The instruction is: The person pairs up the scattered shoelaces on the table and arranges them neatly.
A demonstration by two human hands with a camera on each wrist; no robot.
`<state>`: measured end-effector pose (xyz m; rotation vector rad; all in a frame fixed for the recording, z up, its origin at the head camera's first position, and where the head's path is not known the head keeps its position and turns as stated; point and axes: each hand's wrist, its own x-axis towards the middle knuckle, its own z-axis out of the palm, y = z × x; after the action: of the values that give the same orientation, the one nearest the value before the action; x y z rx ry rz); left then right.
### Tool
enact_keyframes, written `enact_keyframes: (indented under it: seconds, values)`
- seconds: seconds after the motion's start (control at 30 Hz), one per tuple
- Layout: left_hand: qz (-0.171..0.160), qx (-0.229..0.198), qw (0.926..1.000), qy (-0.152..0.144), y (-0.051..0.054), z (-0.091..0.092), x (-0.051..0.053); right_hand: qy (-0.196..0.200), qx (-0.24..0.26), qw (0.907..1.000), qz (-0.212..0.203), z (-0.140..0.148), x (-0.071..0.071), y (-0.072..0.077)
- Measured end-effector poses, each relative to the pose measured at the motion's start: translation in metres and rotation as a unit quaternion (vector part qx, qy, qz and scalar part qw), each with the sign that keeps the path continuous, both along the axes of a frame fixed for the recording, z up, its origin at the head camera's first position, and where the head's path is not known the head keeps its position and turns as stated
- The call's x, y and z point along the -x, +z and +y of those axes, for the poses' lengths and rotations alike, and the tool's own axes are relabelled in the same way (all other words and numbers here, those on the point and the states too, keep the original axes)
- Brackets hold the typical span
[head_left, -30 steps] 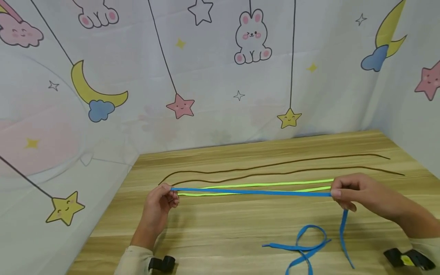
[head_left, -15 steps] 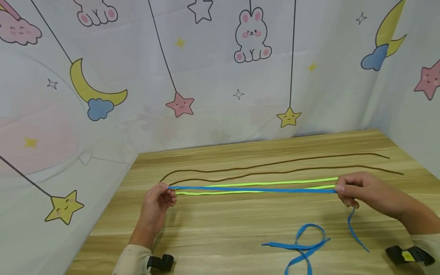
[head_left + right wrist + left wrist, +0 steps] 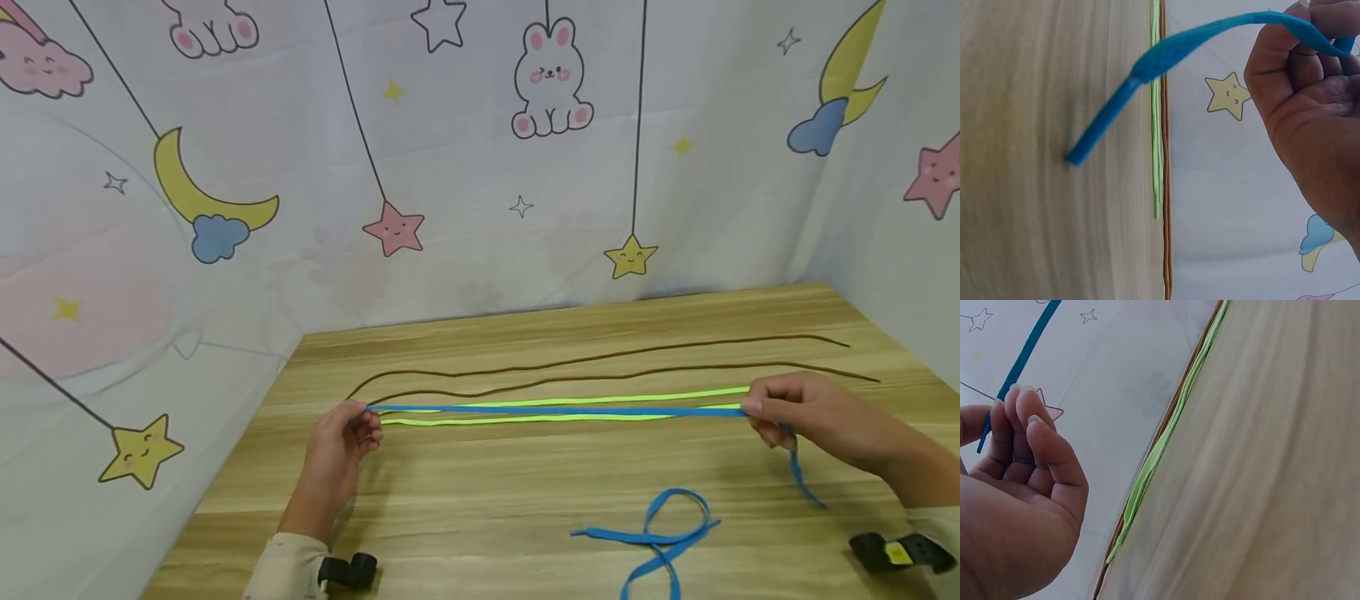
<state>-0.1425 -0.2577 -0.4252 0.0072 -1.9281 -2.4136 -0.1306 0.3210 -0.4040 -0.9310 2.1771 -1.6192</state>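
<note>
A flat blue shoelace [image 3: 555, 410] is stretched straight between the two hands above the table. At the left, the left hand [image 3: 335, 450] pinches it near one end; in the left wrist view its tip pokes out past the thumb and forefinger. The right hand [image 3: 817, 417] pinches the lace farther along, and its loose tail [image 3: 1179, 47] with a blue tip hangs from that hand. Below and behind the taut lace lie two lime green shoelaces [image 3: 600, 398], partly covered by it and the hands. A second blue shoelace [image 3: 678, 546] lies looped and crossed near the front.
Two thin brown laces [image 3: 570, 364] run across the back of the wooden table [image 3: 465, 508]. A white cloth [image 3: 465, 167] printed with stars, moons and rabbits hangs behind and at the sides. Black camera straps [image 3: 348, 572] sit on both wrists.
The right hand has moved right and slightly up, with the held lace still taut; its tail is shorter and swung outward to the right. The left hand has shifted slightly left.
</note>
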Motion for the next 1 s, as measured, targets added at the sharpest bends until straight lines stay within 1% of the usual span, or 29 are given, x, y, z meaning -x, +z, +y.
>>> enact_keyframes:
  seconds: [0.1,0.17,0.43,0.6,0.7,0.87,1.0]
  values:
    - [-0.025,0.005,0.9996,0.006,0.001,0.0,0.0,-0.033,-0.022,0.9992,-0.009,0.0,0.0,0.001]
    - [-0.036,0.012,0.9992,0.012,0.001,0.0,0.0,-0.045,-0.036,0.9983,-0.013,0.001,0.0,0.001]
    - [-0.069,0.039,0.9963,0.035,0.001,-0.002,0.003,-0.07,-0.063,0.9954,-0.018,0.008,0.003,-0.002]
    - [-0.095,0.061,0.9926,0.044,-0.002,-0.005,0.004,-0.096,-0.075,0.9925,-0.012,0.016,0.005,-0.005]
    - [-0.109,0.062,0.9909,0.047,-0.003,-0.006,0.006,-0.113,-0.084,0.99,-0.013,0.019,0.005,-0.006]
    - [-0.123,0.048,0.9899,0.053,-0.003,-0.008,0.008,-0.129,-0.08,0.9882,-0.022,0.025,0.007,-0.013]
    - [-0.129,0.06,0.9885,0.052,-0.003,-0.011,0.007,-0.141,-0.096,0.9848,-0.031,0.026,0.006,-0.014]
